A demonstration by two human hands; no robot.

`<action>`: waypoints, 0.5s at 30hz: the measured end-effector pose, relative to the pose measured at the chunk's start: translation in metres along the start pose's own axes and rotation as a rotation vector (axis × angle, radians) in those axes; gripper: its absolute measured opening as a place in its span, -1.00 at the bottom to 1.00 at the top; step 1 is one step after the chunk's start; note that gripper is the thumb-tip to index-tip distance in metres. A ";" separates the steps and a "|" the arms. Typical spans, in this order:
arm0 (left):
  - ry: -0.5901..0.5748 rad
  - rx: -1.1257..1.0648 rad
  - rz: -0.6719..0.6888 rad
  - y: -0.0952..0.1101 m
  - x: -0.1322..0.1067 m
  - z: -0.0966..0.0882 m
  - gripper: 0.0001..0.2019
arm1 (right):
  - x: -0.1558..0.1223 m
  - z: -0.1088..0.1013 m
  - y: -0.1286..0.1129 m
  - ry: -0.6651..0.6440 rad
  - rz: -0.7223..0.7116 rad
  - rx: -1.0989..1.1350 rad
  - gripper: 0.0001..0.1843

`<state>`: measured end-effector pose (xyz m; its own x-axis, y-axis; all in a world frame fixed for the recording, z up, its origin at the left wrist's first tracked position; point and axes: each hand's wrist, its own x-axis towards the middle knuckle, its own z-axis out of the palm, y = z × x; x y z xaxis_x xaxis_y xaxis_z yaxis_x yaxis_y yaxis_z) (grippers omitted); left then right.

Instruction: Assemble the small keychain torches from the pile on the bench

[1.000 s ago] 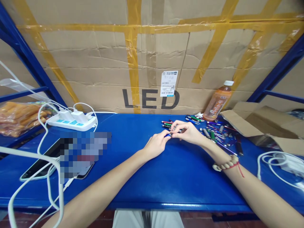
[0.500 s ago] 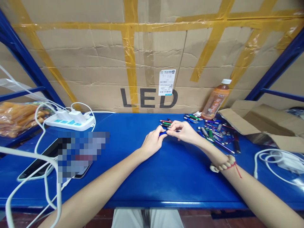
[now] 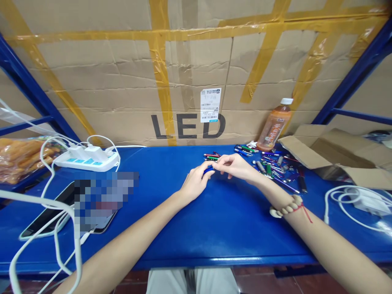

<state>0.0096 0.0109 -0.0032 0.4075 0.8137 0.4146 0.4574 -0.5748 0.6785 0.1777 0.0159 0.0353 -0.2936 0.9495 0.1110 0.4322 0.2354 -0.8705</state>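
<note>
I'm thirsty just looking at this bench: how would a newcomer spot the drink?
Start at the big cardboard wall printed LED behind the blue table. Follow its foot rightwards to the heap of small coloured pens beyond the right hand; the bottle stands by the cardboard just behind them. Unlike those, it is tall, with orange drink and a white cap.

Left hand, right hand pinch blue pen.

More of the blue pen is now exposed between the fingers of the left hand and the right hand.
</note>
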 end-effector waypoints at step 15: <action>0.016 -0.052 -0.034 0.000 0.003 0.001 -0.79 | 0.006 -0.005 0.008 0.080 -0.276 0.016 -0.64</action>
<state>0.0116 0.0131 -0.0026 0.3791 0.8344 0.4001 0.4293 -0.5416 0.7228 0.1832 0.0243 0.0315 -0.3297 0.8634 0.3818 0.3320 0.4847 -0.8092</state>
